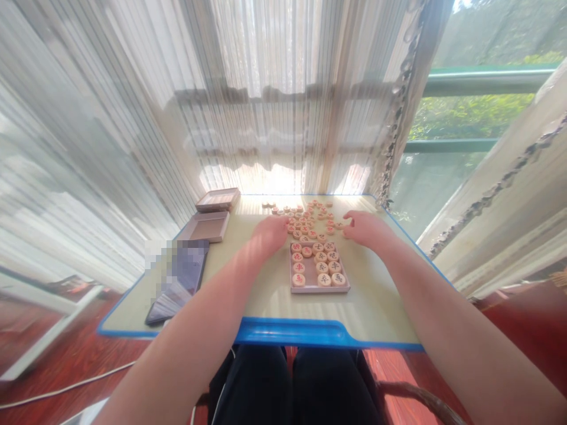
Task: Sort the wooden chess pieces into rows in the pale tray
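Observation:
Wooden xiangqi pieces point(303, 229) lie loosely scattered over the far middle of the table. Closer to me is a shallow box point(311, 275) holding more pieces: red-marked ones on its left side and top, dark-marked ones in two columns on its right. My left hand point(271, 232) rests at the left edge of the scattered pieces; its back hides most of the fingers, so any piece in its grasp is not visible. On the other side, my right hand point(364, 228) has its finger and thumb apart, close beside a single piece point(339, 225).
A second shallow box point(211, 226) sits at the table's left, with a similar box part point(218, 199) behind it. A dark flat device point(188, 268), partly pixelated, lies at the left edge. Sheer curtains point(274, 118) hang behind the blue-edged table point(266, 298).

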Tool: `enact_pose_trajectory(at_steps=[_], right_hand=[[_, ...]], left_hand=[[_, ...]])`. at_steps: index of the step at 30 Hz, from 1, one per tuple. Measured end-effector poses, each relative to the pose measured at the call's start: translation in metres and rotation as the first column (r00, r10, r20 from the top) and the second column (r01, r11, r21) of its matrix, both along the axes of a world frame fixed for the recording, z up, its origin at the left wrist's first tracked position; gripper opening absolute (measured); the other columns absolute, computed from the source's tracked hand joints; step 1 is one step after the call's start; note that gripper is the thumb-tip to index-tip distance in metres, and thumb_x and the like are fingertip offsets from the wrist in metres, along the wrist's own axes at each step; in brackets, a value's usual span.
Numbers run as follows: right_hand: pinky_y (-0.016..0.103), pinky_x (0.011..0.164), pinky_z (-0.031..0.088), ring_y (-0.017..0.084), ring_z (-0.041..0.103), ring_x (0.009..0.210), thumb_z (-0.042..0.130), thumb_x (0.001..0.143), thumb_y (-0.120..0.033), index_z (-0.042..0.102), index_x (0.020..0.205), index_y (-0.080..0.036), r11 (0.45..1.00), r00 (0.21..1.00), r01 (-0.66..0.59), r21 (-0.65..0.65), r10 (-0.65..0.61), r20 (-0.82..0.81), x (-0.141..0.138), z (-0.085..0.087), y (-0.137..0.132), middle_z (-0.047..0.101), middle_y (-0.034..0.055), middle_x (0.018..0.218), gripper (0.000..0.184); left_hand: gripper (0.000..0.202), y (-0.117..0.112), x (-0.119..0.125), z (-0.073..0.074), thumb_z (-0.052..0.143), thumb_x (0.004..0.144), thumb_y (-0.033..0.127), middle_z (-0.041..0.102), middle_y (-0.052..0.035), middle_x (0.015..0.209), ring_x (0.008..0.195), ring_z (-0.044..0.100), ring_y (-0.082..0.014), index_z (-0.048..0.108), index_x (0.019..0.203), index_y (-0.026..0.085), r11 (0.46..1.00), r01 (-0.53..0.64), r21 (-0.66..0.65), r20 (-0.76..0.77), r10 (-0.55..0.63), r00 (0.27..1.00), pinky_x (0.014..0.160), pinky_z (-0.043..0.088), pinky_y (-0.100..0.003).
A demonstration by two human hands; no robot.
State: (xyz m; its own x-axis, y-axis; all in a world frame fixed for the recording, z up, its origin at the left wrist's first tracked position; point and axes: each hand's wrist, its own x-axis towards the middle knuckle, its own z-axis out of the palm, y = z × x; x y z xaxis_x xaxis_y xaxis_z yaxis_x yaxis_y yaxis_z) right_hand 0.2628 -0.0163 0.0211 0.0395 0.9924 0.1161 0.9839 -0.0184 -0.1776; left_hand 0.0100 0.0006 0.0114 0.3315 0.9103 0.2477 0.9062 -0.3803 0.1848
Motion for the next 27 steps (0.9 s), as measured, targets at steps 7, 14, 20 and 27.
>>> enact_pose_trajectory(at_steps=[7,14,20,27], right_hand=[[0.030,0.064,0.042,0.021,0.061,0.080,0.053,0.072,-0.039,0.066,0.093,-0.024,0.991,0.999,-0.032,-0.131,0.034,0.016,0.007,-0.003,0.002,0.068,0.0051,0.094,0.029],[0.031,0.066,0.042,0.021,0.061,0.077,0.055,0.070,-0.044,0.068,0.087,-0.024,0.990,0.998,-0.052,-0.134,0.054,0.011,0.010,-0.001,-0.001,0.069,0.0043,0.091,0.029],[0.031,0.062,0.041,0.022,0.060,0.072,0.055,0.067,-0.061,0.068,0.077,-0.022,0.996,0.996,-0.014,-0.090,0.022,0.088,0.011,0.004,-0.005,0.069,0.0070,0.082,0.043],[0.028,0.064,0.042,0.020,0.060,0.079,0.053,0.074,-0.047,0.065,0.102,-0.026,0.988,0.988,-0.153,0.004,0.153,-0.006,-0.004,-0.003,-0.005,0.067,0.0030,0.092,0.037]], left_hand=[[0.032,0.000,-0.002,0.004,0.044,0.078,0.017,0.069,-0.0052,0.098,0.093,0.062,-0.0224,0.068,0.100,0.020,0.995,-0.040,-0.094,0.019,0.042,0.999,0.082,0.047,-0.028],[0.033,0.009,-0.008,-0.006,0.050,0.072,0.016,0.070,-0.0033,0.098,0.096,0.061,-0.0228,0.069,0.099,0.023,0.997,-0.039,-0.069,0.076,0.044,0.996,0.086,0.046,-0.028],[0.034,0.010,-0.006,-0.005,0.046,0.074,0.017,0.068,-0.0045,0.102,0.097,0.060,-0.0219,0.069,0.099,0.022,0.998,-0.023,-0.066,0.026,0.025,0.999,0.088,0.045,-0.029],[0.031,0.007,-0.008,-0.001,0.045,0.077,0.021,0.068,-0.0041,0.102,0.095,0.061,-0.0216,0.070,0.096,0.023,0.990,-0.113,-0.086,0.082,0.120,0.989,0.085,0.046,-0.029]])
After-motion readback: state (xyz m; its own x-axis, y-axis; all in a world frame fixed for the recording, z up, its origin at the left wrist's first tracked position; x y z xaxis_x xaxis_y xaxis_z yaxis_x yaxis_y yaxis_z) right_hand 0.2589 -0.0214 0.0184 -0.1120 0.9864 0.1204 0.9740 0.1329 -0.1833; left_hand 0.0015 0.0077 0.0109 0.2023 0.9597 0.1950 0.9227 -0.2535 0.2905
